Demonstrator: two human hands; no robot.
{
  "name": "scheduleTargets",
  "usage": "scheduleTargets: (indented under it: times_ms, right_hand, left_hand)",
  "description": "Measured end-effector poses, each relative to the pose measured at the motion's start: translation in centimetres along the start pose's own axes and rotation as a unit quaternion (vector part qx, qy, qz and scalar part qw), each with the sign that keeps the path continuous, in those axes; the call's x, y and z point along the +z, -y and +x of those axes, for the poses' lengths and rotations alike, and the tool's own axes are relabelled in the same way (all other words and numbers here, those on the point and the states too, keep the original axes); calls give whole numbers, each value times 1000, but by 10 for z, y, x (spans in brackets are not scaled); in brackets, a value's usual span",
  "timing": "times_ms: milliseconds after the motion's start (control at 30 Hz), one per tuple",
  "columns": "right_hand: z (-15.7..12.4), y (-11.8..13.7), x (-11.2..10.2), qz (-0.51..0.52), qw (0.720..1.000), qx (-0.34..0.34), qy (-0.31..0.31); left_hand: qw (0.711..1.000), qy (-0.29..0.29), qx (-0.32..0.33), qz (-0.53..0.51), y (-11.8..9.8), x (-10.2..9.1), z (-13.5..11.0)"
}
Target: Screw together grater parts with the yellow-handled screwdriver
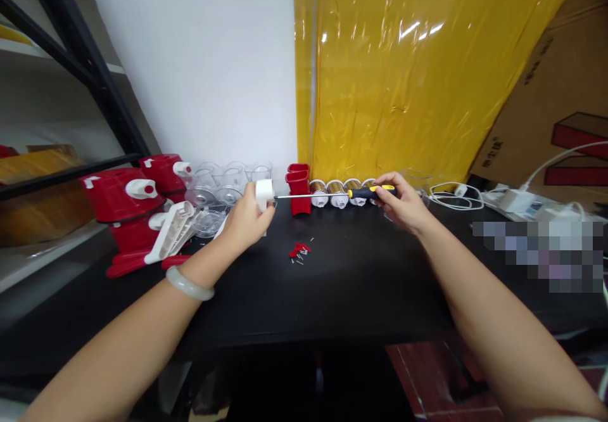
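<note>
- A small white part (265, 194) is hanging in the air above the table (285, 308), toward its far edge, and the left hand (247, 219) is pinching it between thumb and fingers.
- The right hand (401, 200) is closing its fingers round the black-and-yellow handle of a screwdriver (365, 192); the shaft is running level toward the left hand.
- The screwdriver's tip is meeting the side of the white part; from here I'm not managing to tell whether it is sitting in a screw.
- Below, midway along the table, loose screws (300, 258) and little red pieces (299, 249) are lying in a cluster.
- Along the far edge, red containers (298, 184) are standing upright, with golden drums (338, 192) lying in a row just beside them.
- Toward the far left corner, clear plastic cups (232, 175) are crowding together next to red housings (123, 197) and white crank arms (168, 232).
- Near the far right corner, a white cable (456, 201) is coiling.
- Behind the table, a yellow plastic sheet (399, 73) is hanging, and a cardboard box (536, 105) is leaning at the right.
</note>
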State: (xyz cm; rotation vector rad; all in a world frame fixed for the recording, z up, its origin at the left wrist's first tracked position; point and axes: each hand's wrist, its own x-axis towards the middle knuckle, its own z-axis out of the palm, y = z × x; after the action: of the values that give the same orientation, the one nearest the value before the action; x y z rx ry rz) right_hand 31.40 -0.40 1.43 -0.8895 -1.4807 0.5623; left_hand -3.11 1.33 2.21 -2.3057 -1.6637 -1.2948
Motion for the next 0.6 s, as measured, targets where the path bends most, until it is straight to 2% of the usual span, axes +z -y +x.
scheduleTargets:
  times_ms: [67,233,333,433,600]
  right_hand:
    - [0,0,3,8,999,33,-7]
    - [-2,0,5,-57,977,200,41]
    - [-2,-5,5,-99,966,237,27]
    - [0,-10,5,-108,974,198,13]
    - [0,-7,6,-119,991,59,1]
  left_hand:
    - [999,20,-2,27,-2,-1,0]
    - [996,50,-3,76,-10,0,-4]
    - [994,56,-5,88,-12,0,-6]
    - [994,54,-10,95,-11,0,-6]
    - [996,53,-14,66,-8,-1,-4]
